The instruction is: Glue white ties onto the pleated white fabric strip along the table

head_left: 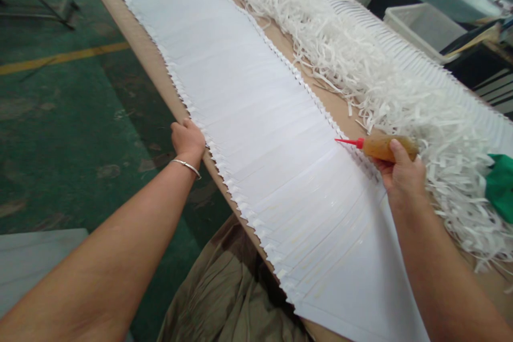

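Note:
A long row of overlapping white paper sheets [256, 133] lies fanned along a brown table [138, 43]. My right hand [403, 173] grips a yellowish squeeze bottle [380, 147] whose red nozzle points left over the right edge of the sheets. The sheets near the nozzle look glossy and wet. My left hand [187, 139], with a thin silver bracelet at the wrist, grips the table's left edge beside the sheets' corners.
A heap of shredded white paper strips [360, 59] runs along the right of the sheets, with a second fanned row [441, 80] behind it. Green cloth [500, 187] lies at far right. White bins [420, 26] stand beyond. Green floor lies to the left.

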Motion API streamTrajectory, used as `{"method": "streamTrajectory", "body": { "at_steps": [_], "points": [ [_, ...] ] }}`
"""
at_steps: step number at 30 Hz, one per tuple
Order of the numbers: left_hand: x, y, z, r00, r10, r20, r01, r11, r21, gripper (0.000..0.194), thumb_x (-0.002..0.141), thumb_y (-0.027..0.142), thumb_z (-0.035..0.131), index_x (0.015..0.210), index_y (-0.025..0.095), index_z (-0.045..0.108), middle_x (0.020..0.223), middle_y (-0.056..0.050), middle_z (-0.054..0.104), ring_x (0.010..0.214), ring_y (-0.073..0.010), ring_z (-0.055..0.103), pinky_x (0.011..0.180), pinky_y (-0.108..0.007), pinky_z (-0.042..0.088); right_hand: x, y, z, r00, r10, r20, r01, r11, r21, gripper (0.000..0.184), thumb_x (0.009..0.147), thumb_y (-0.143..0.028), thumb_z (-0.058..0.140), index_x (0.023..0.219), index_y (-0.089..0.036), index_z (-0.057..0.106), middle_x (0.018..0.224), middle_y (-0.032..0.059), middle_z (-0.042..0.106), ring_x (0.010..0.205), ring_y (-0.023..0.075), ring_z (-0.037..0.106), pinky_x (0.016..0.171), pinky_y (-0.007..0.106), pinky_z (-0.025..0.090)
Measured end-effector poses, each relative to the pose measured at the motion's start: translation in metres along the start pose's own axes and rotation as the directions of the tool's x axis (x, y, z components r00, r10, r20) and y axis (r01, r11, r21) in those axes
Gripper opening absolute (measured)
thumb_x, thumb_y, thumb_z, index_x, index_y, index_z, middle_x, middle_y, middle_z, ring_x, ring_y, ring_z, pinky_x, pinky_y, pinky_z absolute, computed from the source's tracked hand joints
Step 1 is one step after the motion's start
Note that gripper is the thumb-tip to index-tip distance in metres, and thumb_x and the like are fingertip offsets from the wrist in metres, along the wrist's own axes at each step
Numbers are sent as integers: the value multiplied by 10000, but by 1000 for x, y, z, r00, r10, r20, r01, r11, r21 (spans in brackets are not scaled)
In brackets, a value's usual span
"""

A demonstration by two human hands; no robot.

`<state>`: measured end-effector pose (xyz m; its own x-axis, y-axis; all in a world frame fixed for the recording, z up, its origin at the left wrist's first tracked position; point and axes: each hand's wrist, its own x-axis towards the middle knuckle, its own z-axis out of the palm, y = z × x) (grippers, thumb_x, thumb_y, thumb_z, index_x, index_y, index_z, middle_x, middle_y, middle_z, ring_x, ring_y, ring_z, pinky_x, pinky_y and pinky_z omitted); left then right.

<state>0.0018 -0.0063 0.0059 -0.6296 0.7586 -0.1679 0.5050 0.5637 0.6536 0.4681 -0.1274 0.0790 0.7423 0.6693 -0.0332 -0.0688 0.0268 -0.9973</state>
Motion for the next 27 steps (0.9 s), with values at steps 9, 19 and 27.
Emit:
{"method": "streamTrajectory", "body": {
  "at_steps": [9,19,27],
  "points": [
    [3,-3,3,999,5,-46,-5,1000,-5,321,1066,339,263,1073,96,472,1268,-252,627,1259,-326,584,1054,-414,420,-54,-3,9,996,-56,62,57,998,-8,530,648,-397,876,1046,-174,606,998,31,661,821,203,698,534,293,612],
    [6,-5,8,997,-7,-80,7,1000,-8,309,1042,300,323,1142,110,545,1238,-249,665,1213,-327,630,1029,-406,461,-121,-7,20,989,-73,129,79,996,-41,493,698,-399,860,1065,-193,604,1005,26,657,810,201,695,575,348,634],
    [2,-1,6,997,-18,-71,17,1000,-21,295,1041,284,334,1146,115,551,1195,-235,684,1170,-326,655,996,-409,486,-167,0,24,986,-100,137,116,987,-115,544,702,-414,861,1092,-184,558,1006,32,653,856,208,683,654,387,630]
  ]
}}
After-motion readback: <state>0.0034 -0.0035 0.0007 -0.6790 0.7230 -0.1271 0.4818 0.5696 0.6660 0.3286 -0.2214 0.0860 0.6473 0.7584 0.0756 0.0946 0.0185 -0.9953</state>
